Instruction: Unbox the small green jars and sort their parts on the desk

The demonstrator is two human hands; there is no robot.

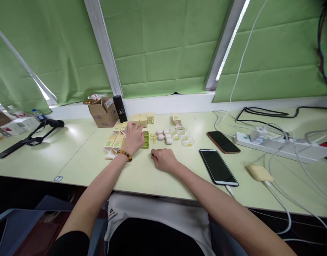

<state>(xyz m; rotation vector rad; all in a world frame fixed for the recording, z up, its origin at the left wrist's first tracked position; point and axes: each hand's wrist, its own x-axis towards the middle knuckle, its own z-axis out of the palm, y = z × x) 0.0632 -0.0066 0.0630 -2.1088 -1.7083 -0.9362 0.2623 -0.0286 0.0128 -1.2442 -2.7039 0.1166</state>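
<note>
My left hand (135, 137), with a beaded bracelet at the wrist, reaches over the small cream boxes, its fingers bent and slightly apart. Cream boxes with green squares (118, 143) stand on its left, some with flaps raised. Right beside its fingers is a green tray (145, 145), partly covered by the hand. My right hand (164, 159) rests closed on the table; anything inside it is hidden. Just beyond it lie small yellow pieces (153, 138), several white-pink rounded containers (168, 140) and clear plastic cases (188, 141) with yellow bits inside.
More cream boxes (143, 119) stand at the back, and an opened one (177, 120) to their right. A cardboard box (102, 113) and black cylinder (120, 108) are by the wall. Two phones (219, 167), a power strip (272, 145) and cables occupy the right; a black stand (32, 139) the left.
</note>
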